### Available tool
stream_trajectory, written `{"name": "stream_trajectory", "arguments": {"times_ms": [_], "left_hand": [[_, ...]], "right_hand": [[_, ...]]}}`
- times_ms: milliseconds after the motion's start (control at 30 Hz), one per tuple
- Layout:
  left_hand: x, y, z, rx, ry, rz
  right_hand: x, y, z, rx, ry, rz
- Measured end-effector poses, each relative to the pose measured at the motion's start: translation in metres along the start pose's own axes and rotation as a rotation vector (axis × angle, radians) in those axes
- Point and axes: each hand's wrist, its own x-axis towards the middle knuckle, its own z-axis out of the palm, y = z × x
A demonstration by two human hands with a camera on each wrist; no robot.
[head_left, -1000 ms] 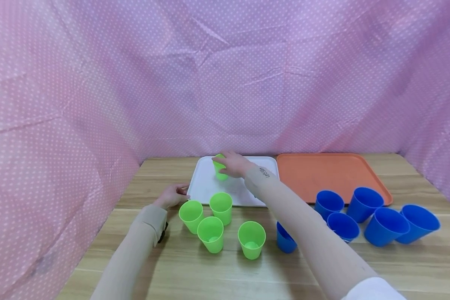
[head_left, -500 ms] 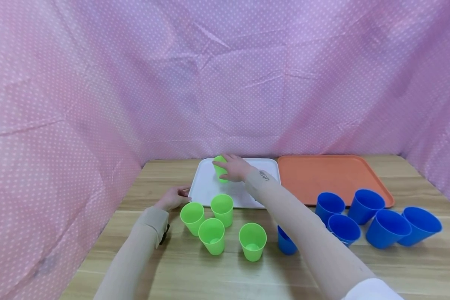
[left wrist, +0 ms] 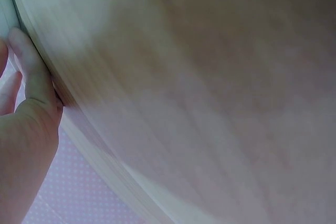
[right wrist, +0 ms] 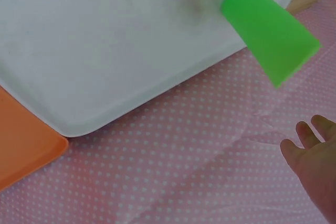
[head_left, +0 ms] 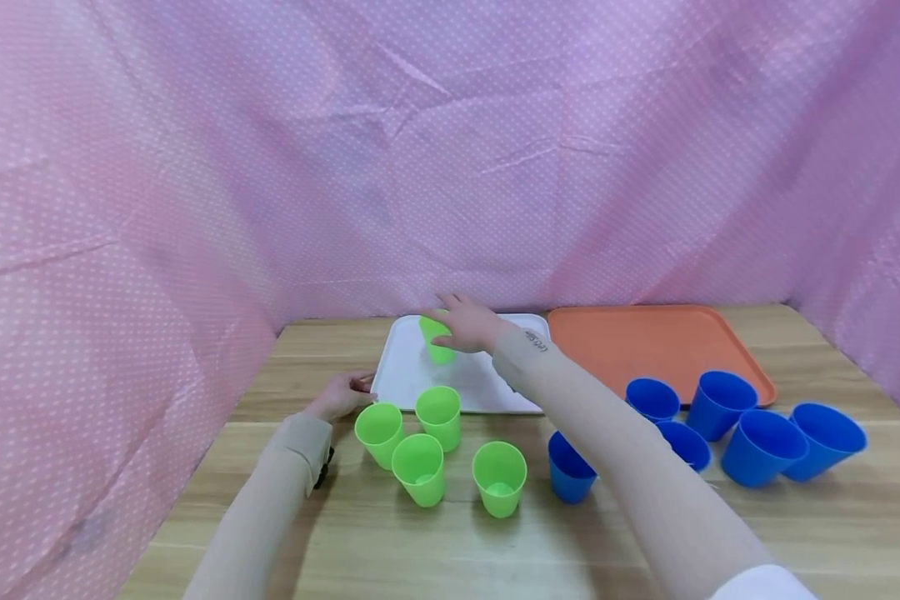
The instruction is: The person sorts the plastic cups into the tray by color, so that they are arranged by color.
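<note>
On the white tray (head_left: 487, 387), a green cup (right wrist: 268, 32) stands beside right fingers (right wrist: 294, 156).

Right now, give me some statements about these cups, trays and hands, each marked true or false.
1. A lime-green cup stands on the white tray. True.
2. The right hand has its fingers curled around that cup. False: they are extended, not wrapped around it.
3. The left hand touches the white tray's left edge. True.
4. The orange tray lies left of the white one. False: it lies right.
5. Four more lime-green cups stand on the wooden table. True.
</note>
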Motion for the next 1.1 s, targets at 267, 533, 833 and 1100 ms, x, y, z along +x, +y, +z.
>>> {"name": "stream_trajectory", "arguments": {"times_ms": [267,533,833,1100], "left_hand": [[0.001,-0.003,-0.003,0.038,-0.002,0.005],[-0.002,0.002,-0.003,0.051,-0.013,0.013],[0.0,0.004,-0.006,0.002,-0.021,0.005],[-0.002,0.008,-0.005,0.042,-0.023,0.016]], "right_hand": [[-0.012,-0.01,-0.019,0.023,0.032,-0.04],[-0.027,-0.013,-0.032,0.087,0.102,-0.105],[-0.055,-0.024,-0.048,0.101,0.204,-0.187],[-0.084,-0.038,-0.048,0.08,0.296,-0.214]]}}
